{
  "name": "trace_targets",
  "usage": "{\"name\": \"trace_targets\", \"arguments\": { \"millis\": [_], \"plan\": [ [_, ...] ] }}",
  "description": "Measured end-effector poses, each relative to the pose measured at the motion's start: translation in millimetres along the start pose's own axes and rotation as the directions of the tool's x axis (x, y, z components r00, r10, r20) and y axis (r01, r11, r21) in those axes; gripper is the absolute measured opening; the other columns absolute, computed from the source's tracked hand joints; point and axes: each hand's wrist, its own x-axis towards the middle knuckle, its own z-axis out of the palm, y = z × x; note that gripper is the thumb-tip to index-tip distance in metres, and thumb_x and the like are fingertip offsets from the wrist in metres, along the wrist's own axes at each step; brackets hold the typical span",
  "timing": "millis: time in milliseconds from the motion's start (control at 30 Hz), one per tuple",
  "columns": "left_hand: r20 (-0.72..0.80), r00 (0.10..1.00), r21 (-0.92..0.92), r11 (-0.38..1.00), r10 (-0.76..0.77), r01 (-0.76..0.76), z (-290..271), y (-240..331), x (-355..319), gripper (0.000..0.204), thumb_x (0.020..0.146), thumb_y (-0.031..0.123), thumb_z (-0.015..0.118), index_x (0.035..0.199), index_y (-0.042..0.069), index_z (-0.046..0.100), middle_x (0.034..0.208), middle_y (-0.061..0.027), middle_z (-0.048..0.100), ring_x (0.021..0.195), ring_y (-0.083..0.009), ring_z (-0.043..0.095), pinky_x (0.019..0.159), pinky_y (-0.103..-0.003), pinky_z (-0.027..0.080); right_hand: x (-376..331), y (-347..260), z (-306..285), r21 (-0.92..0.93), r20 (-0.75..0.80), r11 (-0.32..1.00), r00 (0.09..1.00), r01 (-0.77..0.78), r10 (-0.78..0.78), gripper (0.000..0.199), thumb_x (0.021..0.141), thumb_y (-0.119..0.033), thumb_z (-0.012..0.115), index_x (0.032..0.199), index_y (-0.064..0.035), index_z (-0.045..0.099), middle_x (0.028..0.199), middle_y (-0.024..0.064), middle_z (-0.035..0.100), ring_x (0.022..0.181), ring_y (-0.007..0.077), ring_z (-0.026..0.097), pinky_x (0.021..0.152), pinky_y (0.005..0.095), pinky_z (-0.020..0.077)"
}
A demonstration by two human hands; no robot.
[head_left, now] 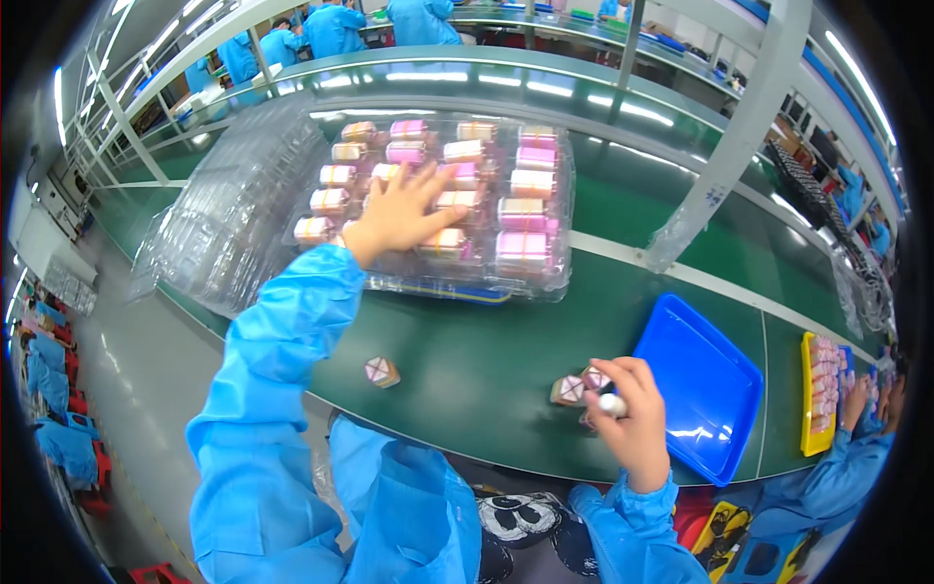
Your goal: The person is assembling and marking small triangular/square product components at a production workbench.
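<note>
My left hand (404, 212) is spread, its fingers apart, over a clear plastic tray (556, 282). Rows of small pink and white blocks with orange bands, such as one pink block (522, 245), fill the tray; the hand covers some in the middle. My right hand (632, 414) is curled at the table's near side, thumb and fingers around a small piece with a white round end (611, 405). Touching or close to those fingers are small blocks with crossed lines on top, one block (568, 390) in plain sight. Another such block (381, 371) stands alone farther left.
Stacked clear plastic trays (229, 200) lie left of the filled one. A blue tray (702, 389) is right of my right hand. A metal post (735, 136) rises at the right. Beyond a yellow tray (817, 394), a co-worker's hands (861, 401) handle pink pieces.
</note>
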Motion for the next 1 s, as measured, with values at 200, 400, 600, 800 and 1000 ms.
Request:
{"name": "trace_targets", "arguments": {
  "millis": [200,400,600,800,1000],
  "plan": [
    [-0.110,0.994,-0.009,1.000,-0.008,0.007,-2,7,-6,0.076,0.092,0.071,0.036,0.153,0.024,0.033,0.158,-0.0114,0.032,0.146,-0.0437,0.020,0.115,-0.065,0.008,-19,19,-10,0.104,-0.294,0.995,0.955,0.006,0.025,0.015,0.083,0.000,0.067,0.098,-0.0018,0.070,0.096,0.0103,0.063,0.068,0.0121,0.053,0.061,0.0248,0.0429],
    [-0.827,0.557,0.101,0.995,0.083,0.002,-65,-29,-62,0.029,0.090,0.028,0.066,0.113,0.011,0.069,0.123,-0.0128,0.064,0.120,-0.0333,0.056,0.103,-0.044,0.040,-53,70,-49,0.148,-0.627,0.977,0.749,-0.154,0.213,0.013,0.096,-0.004,0.055,0.100,0.0028,0.065,0.095,0.0067,0.062,0.082,0.0125,0.057,0.072,0.0252,0.0456],
    [-0.886,0.427,0.150,0.763,-0.178,0.629,-109,-157,-213,0.029,0.089,0.031,0.068,0.111,0.012,0.071,0.121,-0.0110,0.067,0.116,-0.0306,0.060,0.100,-0.042,0.044,-70,103,-66,0.086,-0.695,0.979,0.693,-0.184,0.191,0.017,0.100,-0.010,0.054,0.106,0.0029,0.064,0.094,0.0053,0.061,0.083,0.0114,0.055,0.074,0.0243,0.0440],
    [-0.573,0.694,-0.304,0.899,-0.436,0.315,-94,-214,-243,0.033,0.090,0.027,0.070,0.118,0.009,0.070,0.110,-0.0131,0.072,0.104,-0.0257,0.068,0.093,-0.034,0.049,-58,98,-54,0.110,-0.677,0.984,0.715,-0.137,0.175,0.019,0.100,-0.013,0.055,0.107,0.0026,0.064,0.093,0.0046,0.060,0.083,0.0105,0.054,0.074,0.0244,0.0436],
    [-0.577,0.604,-0.435,0.833,-0.550,0.342,-86,-218,-234,0.028,0.092,0.024,0.067,0.112,0.005,0.073,0.099,-0.0082,0.075,0.092,-0.0129,0.068,0.085,-0.027,0.049,-48,94,-46,0.131,-0.656,0.984,0.734,-0.122,0.178,0.019,0.100,-0.013,0.055,0.108,0.0011,0.065,0.089,0.0030,0.059,0.079,0.0084,0.052,0.067,0.0217,0.0399]
  ]
}}
